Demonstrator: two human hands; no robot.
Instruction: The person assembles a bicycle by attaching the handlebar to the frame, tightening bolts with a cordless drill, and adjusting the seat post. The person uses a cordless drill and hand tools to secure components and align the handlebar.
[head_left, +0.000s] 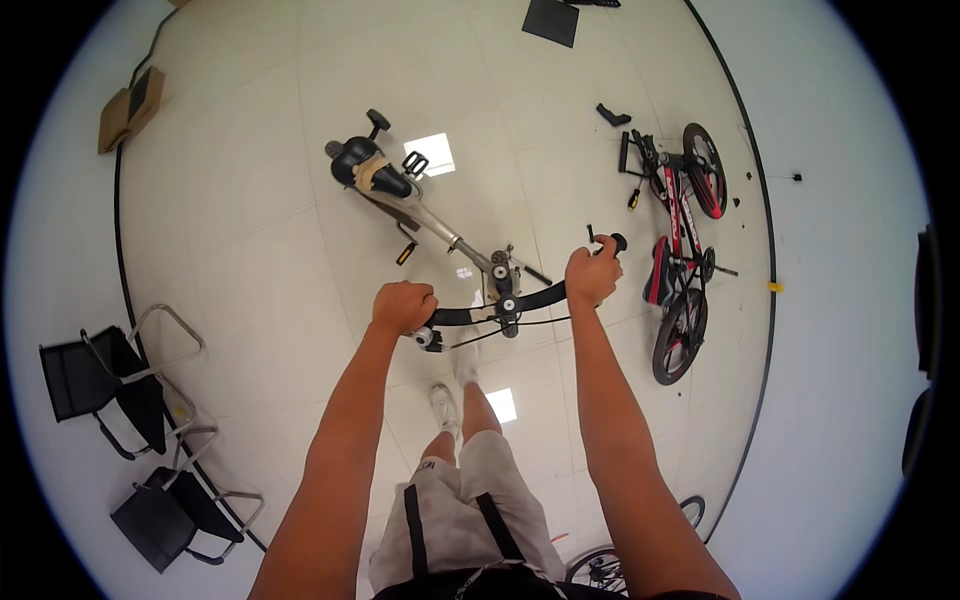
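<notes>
A grey bicycle stands ahead of me on the floor, its black handlebar [545,297] running across between my arms. My left hand [403,306] is closed around the bar's left end, beside a round silver bell-like part [422,339] and a brake lever. Around the right end my right hand [594,272] is wrapped, with the black grip tip showing past the fingers. Farther off is the black saddle [388,181], with tan material wrapped on it. A pedal [415,163] sticks out beside the saddle, and another pedal [406,253] lies lower on the opposite side.
A red, white and black bicycle [676,210] lies at the right, near a yellow-handled tool [633,200]. Two black chairs [170,515] stand at the left. Cardboard [130,112] leans far left; a black square panel [550,22] lies far ahead. A spoked wheel [598,570] shows behind my right arm.
</notes>
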